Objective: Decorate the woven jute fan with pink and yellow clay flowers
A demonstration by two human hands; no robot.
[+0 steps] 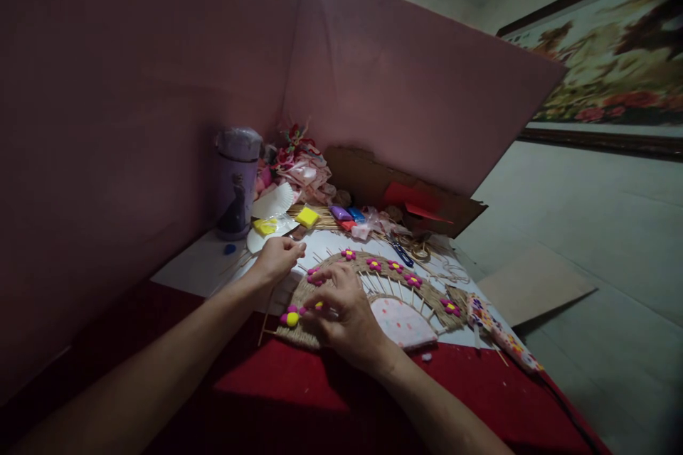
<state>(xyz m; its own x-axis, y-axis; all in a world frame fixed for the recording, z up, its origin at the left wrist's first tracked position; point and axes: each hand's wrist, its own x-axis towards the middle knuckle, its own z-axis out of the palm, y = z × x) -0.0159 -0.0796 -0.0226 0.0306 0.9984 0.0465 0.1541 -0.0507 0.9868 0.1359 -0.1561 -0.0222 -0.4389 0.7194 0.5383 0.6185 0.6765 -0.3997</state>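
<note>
A fan-shaped piece of woven jute (pixel 384 276) with thin wooden ribs lies on the table, dotted with several small pink clay flowers with yellow centres. My right hand (pixel 344 313) rests on its left part, fingers curled and pressed down by a pink flower (pixel 314 276). Another flower with a yellow ball (pixel 291 317) sits just left of that hand. My left hand (pixel 278 258) is closed at the fan's upper left edge, fingertips pinched together; what they pinch is too small to make out.
A purple lidded cup (pixel 236 181) stands at the back left. Behind the fan lie yellow (pixel 307 217), purple and blue clay blocks, paper plates (pixel 273 202), pink scraps and an open cardboard box (pixel 405 192). Pink boards wall the table. A red cloth (pixel 299 391) covers its near side.
</note>
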